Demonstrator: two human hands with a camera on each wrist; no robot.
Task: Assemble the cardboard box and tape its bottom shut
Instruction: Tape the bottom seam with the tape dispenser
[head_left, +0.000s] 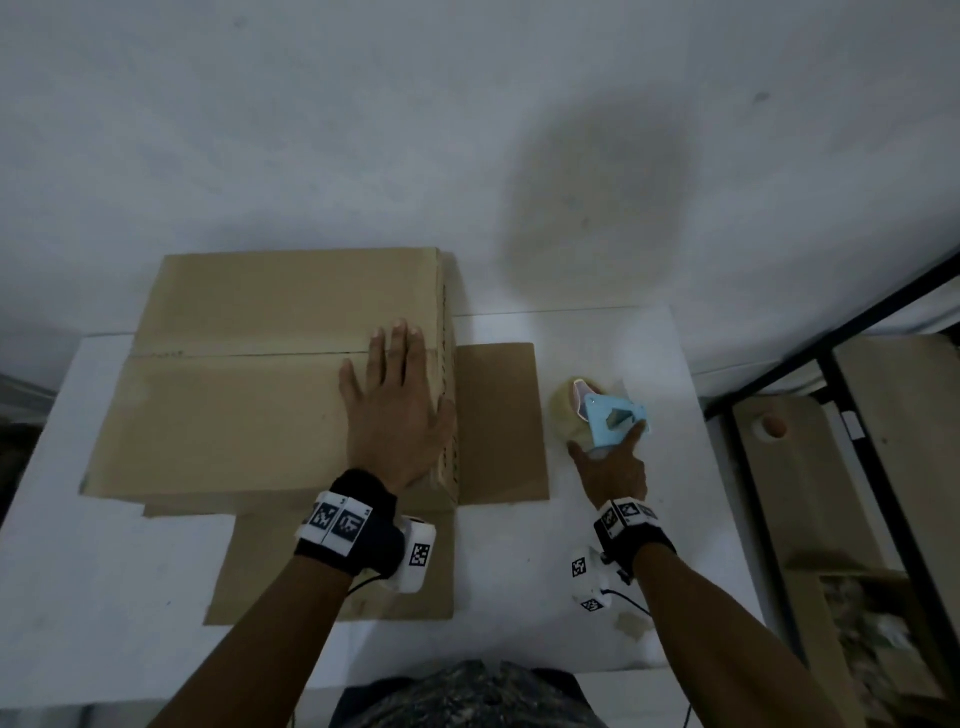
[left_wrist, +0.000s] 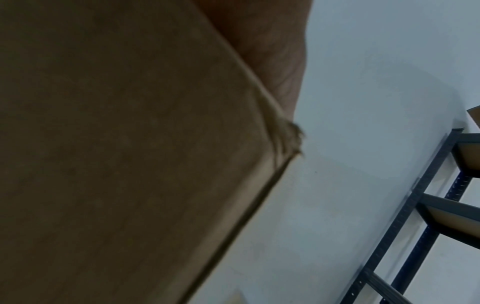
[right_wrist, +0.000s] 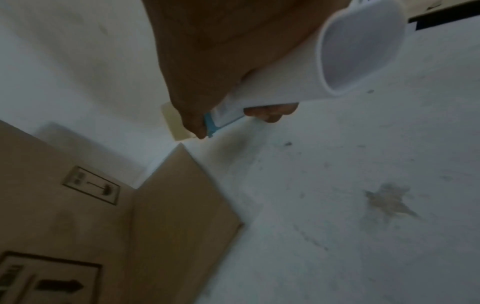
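Two flaps folded flat across upturned cardboard box on table, seam untaped; pinned under left hand, fingers straight and spread. Tape dispenser beside box, handle clamped in right hand; taping all left.

Dim light; white wall behind white table; dark metal shelving at right.

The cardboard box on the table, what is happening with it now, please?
A person is preparing to tape it. The cardboard box stands on the white table with its flaps folded shut, and the left hand presses flat on them near the middle seam. The right hand grips the blue tape dispenser, which is beside the box. No tape is visible on the seam yet.
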